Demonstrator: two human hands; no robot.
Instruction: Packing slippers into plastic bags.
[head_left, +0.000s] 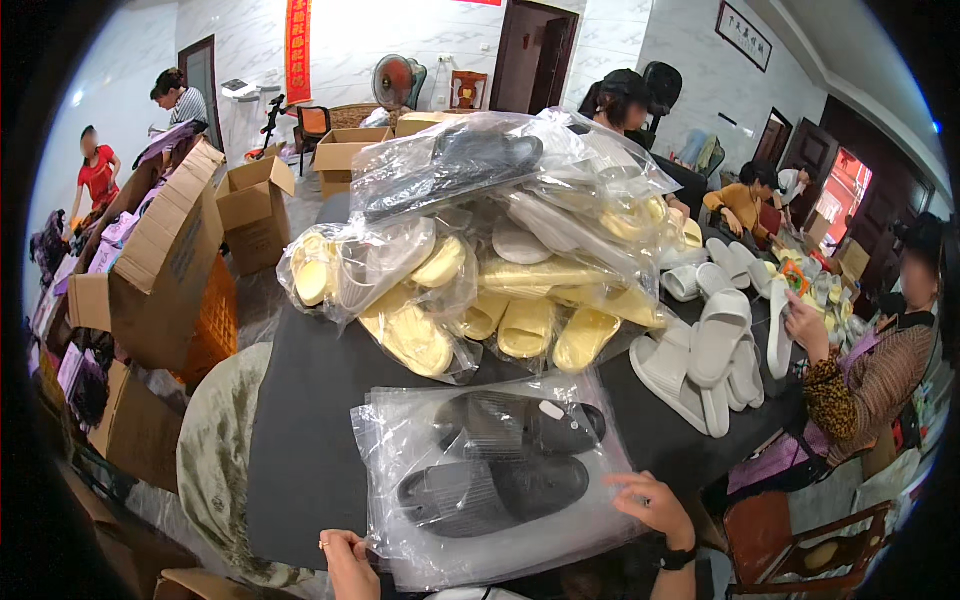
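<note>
Two black slide sandals in a clear plastic bag, lower centre of the frame, look light, soft and slippery to us, best gripped around their middles, while our right hand spreads its fingers and whether our left hand pinches we cannot tell.

Bare left hand: low at the near edge, fingers curled, grip unclear
Bare right hand: slightly farther out to the right, unclenched, fingers extended leftward
Right wrist: circled by a black band
</note>
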